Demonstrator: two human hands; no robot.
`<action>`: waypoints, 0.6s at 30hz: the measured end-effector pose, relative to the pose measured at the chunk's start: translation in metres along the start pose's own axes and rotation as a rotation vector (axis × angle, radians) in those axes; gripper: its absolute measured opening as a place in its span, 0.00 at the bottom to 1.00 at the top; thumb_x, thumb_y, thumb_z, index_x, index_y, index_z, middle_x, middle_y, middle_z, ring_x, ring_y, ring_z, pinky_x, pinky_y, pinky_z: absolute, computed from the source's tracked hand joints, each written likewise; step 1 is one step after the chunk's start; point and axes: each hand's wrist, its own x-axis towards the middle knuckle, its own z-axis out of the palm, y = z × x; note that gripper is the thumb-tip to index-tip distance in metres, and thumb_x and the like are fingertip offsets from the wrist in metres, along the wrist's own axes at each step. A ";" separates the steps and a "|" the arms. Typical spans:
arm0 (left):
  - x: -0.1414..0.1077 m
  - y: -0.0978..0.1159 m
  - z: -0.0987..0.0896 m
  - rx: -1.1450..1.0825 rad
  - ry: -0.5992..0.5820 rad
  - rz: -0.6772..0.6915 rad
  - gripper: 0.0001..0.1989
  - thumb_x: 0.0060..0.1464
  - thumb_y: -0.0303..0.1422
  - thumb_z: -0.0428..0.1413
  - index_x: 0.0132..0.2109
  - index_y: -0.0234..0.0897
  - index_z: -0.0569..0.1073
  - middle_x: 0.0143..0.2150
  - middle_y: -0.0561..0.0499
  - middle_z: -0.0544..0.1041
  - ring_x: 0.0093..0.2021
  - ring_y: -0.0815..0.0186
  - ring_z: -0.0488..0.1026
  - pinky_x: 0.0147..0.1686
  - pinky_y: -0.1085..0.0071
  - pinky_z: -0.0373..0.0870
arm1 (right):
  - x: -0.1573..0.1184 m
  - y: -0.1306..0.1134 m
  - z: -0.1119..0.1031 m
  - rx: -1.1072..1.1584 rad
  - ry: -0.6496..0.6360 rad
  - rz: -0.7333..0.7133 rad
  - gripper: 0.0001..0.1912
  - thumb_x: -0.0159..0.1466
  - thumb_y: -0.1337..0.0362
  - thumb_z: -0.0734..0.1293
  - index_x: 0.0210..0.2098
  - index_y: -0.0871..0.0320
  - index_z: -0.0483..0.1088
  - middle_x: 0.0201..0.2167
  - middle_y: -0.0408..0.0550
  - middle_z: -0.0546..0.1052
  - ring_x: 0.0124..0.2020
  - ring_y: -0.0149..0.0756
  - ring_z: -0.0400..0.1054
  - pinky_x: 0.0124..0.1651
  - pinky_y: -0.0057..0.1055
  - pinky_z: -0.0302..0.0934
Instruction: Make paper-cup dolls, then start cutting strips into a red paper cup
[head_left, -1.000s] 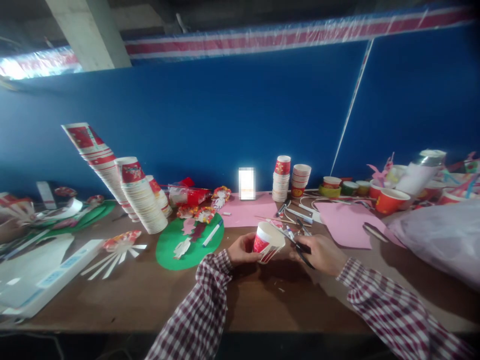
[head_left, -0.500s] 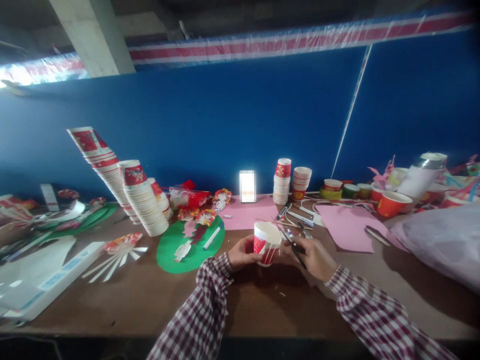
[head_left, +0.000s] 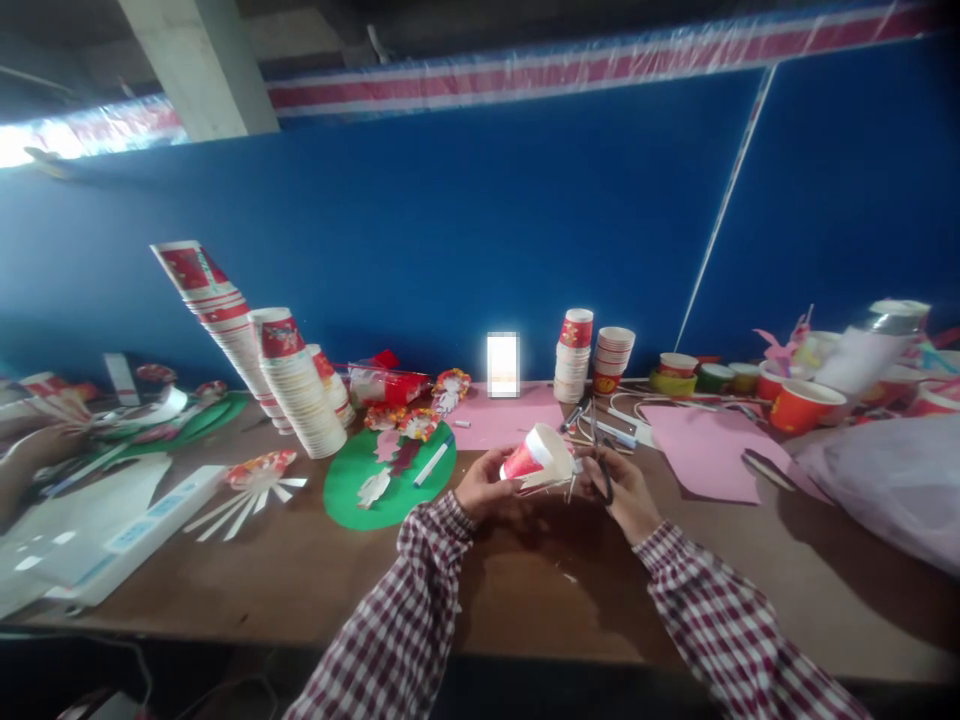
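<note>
My left hand (head_left: 484, 484) is closed round a red and white paper cup (head_left: 527, 457), which lies tilted with its mouth toward the right. The side of the cup is cut into strips, and some bend outward near the rim. In my right hand (head_left: 624, 492) is a pair of dark-handled scissors (head_left: 606, 478), its blades pointing up and away, just right of the cup's mouth. Small white scraps (head_left: 570, 577) lie on the brown table below. To the left, a green paper disc (head_left: 345, 480) carries paper cut-outs and a marker (head_left: 433, 460).
Tall stacks of paper cups (head_left: 300, 395) lean at the left; shorter cup stacks (head_left: 574, 355) stand behind my hands. Pink paper sheets (head_left: 701, 450) lie at the back and right. A plastic bag (head_left: 885, 490) bulges at far right. Another person's hand (head_left: 34, 460) shows at far left.
The cup has tipped from nearly upright to lying on a slant, mouth to the right. The scissors have swung from pointing down to pointing up. Another person's hand shows more at far left.
</note>
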 end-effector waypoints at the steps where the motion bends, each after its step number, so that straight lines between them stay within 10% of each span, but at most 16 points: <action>1: 0.000 0.001 -0.001 0.004 0.009 -0.003 0.31 0.35 0.31 0.67 0.50 0.33 0.67 0.44 0.41 0.74 0.43 0.55 0.73 0.45 0.57 0.66 | -0.003 -0.002 0.000 -0.013 -0.022 -0.002 0.20 0.50 0.52 0.72 0.35 0.58 0.68 0.19 0.37 0.65 0.21 0.24 0.60 0.24 0.23 0.59; 14: 0.009 0.000 -0.004 -0.014 0.361 0.006 0.21 0.43 0.47 0.60 0.34 0.32 0.69 0.19 0.56 0.68 0.20 0.74 0.67 0.21 0.79 0.64 | -0.008 0.008 0.003 -0.263 -0.118 -0.084 0.23 0.53 0.50 0.68 0.43 0.57 0.66 0.25 0.43 0.71 0.25 0.32 0.65 0.29 0.31 0.63; 18: 0.009 0.004 -0.001 0.029 0.416 -0.044 0.27 0.45 0.51 0.56 0.38 0.28 0.72 0.25 0.49 0.74 0.21 0.72 0.69 0.18 0.78 0.64 | -0.006 0.013 0.004 -0.283 -0.111 -0.094 0.26 0.55 0.51 0.67 0.49 0.56 0.63 0.23 0.41 0.70 0.24 0.32 0.65 0.28 0.31 0.63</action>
